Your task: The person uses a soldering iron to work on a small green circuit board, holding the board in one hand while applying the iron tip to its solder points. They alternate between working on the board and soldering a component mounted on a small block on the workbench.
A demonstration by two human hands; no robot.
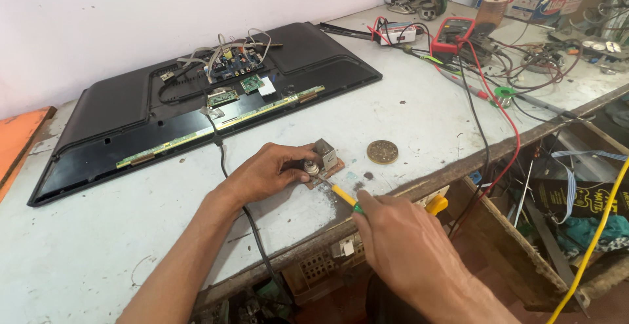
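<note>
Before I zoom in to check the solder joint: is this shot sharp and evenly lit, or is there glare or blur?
Head view: soft, even daylight, faint shadows under the left hand and right hand; no strong glare on the white bench; the small circuit board is fairly sharp but tiny; straight edges bow slightly toward the frame's borders.

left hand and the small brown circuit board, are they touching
Touching. The head view shows the left hand with its fingers wrapped over the small brown circuit board, pinning it against the table.
</note>
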